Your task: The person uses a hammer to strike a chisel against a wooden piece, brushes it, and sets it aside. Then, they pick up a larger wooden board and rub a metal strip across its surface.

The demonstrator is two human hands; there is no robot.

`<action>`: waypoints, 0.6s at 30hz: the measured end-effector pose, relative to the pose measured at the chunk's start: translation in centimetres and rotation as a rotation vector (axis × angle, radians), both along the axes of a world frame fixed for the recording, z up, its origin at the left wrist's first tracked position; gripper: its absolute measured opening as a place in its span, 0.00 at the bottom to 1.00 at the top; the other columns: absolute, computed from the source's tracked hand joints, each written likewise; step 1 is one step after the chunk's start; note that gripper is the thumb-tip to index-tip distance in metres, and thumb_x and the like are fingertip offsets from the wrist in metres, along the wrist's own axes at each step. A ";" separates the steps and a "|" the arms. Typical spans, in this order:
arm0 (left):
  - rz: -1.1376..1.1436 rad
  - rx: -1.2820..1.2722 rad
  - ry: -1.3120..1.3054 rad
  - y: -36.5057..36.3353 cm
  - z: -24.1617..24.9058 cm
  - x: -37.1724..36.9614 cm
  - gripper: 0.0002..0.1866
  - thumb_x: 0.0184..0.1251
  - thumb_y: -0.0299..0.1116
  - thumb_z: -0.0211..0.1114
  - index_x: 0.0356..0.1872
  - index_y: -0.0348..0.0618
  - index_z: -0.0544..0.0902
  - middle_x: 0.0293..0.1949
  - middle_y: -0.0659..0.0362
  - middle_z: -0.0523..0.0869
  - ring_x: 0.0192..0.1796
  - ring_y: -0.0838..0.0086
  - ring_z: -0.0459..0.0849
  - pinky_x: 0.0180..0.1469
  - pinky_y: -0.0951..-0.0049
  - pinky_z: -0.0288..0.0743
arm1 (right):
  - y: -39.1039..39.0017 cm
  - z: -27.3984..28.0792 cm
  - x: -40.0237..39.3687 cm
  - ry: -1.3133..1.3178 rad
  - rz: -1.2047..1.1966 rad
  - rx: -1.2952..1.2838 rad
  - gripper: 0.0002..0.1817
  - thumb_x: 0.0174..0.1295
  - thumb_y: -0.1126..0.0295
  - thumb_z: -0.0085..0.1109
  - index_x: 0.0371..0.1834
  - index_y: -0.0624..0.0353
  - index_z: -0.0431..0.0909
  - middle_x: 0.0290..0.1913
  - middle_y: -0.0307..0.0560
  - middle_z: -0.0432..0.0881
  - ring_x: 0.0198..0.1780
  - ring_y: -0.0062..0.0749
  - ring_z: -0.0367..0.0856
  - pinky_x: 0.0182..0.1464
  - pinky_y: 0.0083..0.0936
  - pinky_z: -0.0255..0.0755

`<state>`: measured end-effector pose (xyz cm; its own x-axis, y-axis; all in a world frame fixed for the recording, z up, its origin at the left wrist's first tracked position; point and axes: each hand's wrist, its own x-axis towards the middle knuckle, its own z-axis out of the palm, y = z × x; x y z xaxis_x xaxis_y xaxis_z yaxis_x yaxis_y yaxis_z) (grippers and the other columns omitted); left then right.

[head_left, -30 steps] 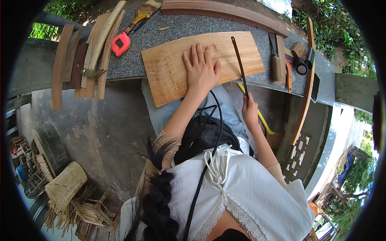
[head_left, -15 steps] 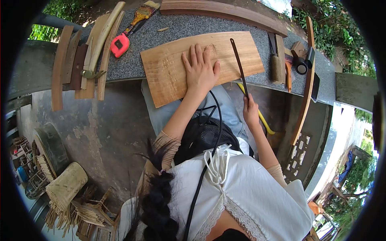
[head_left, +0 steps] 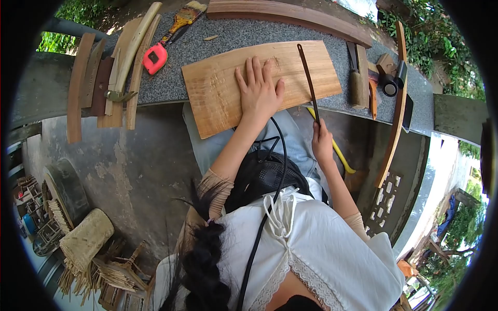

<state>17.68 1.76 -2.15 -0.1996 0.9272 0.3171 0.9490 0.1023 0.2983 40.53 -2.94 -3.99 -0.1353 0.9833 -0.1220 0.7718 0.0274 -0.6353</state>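
My left hand (head_left: 258, 93) lies flat with fingers spread on a broad, light brown wooden board (head_left: 306, 67), which has rough marks on its left part. The board rests on the grey stone tabletop, and its near left corner overhangs the edge above my lap. My right hand (head_left: 322, 142) is closed round the near end of a long, narrow, dark metal bar (head_left: 308, 75) with a hole in its tip. The bar slants across the board's right part. Just beyond my right hand, a yellow curved rod (head_left: 340, 153) shows below the table edge.
On the stone table (head_left: 207, 59) lie a pink tape measure (head_left: 154, 58), a paintbrush (head_left: 182, 20) and wooden strips (head_left: 79, 88) at left. A long dark beam (head_left: 290, 18) lies behind the board. At right are a wooden mallet (head_left: 358, 88) and a curved wooden strip (head_left: 394, 124).
My right hand and the dark bar have shifted slightly forward, away from me, across the board. My left hand and the board have stayed about where they were.
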 end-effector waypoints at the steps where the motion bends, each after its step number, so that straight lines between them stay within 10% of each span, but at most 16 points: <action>1: -0.002 0.001 -0.005 0.1 0.0 0.1 0.31 0.70 0.51 0.51 0.64 0.36 0.67 0.68 0.40 0.63 0.74 0.50 0.56 0.72 0.38 0.41 | -0.6 0.0 0.5 -0.007 -0.013 -0.008 0.07 0.71 0.69 0.48 0.45 0.61 0.71 0.26 0.66 0.78 0.33 0.65 0.79 0.32 0.51 0.69; 18: -0.002 -0.010 -0.003 0.2 0.1 0.1 0.31 0.70 0.51 0.51 0.65 0.36 0.67 0.68 0.39 0.63 0.74 0.49 0.56 0.73 0.39 0.40 | -3.1 -3.5 3.8 -0.052 -0.015 -0.016 0.06 0.71 0.70 0.49 0.43 0.61 0.71 0.25 0.66 0.77 0.31 0.65 0.78 0.30 0.52 0.66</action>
